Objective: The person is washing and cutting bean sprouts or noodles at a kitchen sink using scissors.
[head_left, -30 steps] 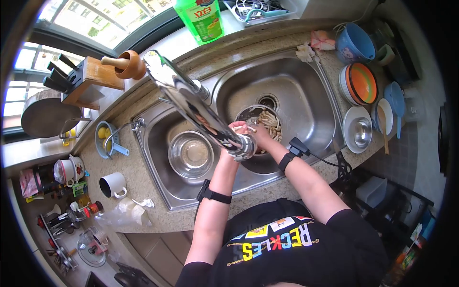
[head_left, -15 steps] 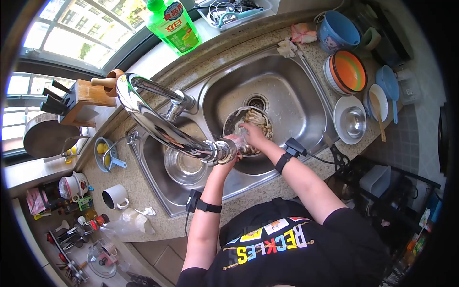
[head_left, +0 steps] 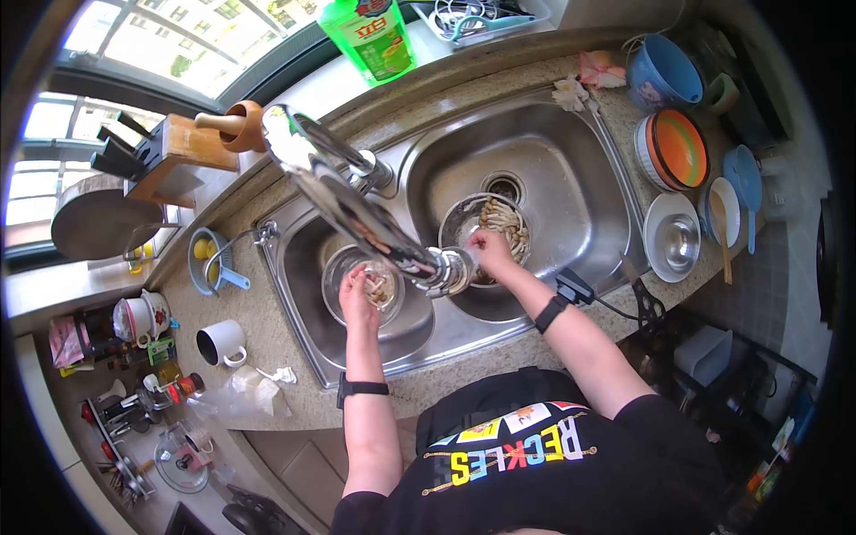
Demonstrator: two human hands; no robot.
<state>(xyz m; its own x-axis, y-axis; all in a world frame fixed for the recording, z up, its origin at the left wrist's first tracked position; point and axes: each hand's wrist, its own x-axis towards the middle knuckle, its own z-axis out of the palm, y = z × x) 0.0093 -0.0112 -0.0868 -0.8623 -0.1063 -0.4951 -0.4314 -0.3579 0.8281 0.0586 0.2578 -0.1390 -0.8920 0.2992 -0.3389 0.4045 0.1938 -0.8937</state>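
Note:
In the right sink basin, a metal bowl (head_left: 457, 219) holds long-stemmed mushrooms (head_left: 505, 221). My right hand (head_left: 491, 251) is at the bowl's near side, fingers bent together; what they hold, if anything, is too small to tell. Over the left basin, my left hand (head_left: 358, 299) is above a clear bowl (head_left: 337, 283) with some pale mushroom pieces (head_left: 380, 287) inside. Its fingers are curled, and whether something is between them cannot be made out. The chrome faucet (head_left: 357, 218) arches between the two hands and its spout covers part of the view.
On the right counter are stacked bowls (head_left: 679, 148), a white plate (head_left: 656, 259) and a black spatula (head_left: 648, 303). A blue colander (head_left: 204, 275) and a mug (head_left: 221, 342) stand at left. Behind the sink are green detergent (head_left: 374, 45) and a knife block (head_left: 174, 156).
My left hand has moved left from beside the metal bowl to the clear bowl, where pale pieces now show. My right hand has stayed near the metal bowl. The whole view has shifted slightly.

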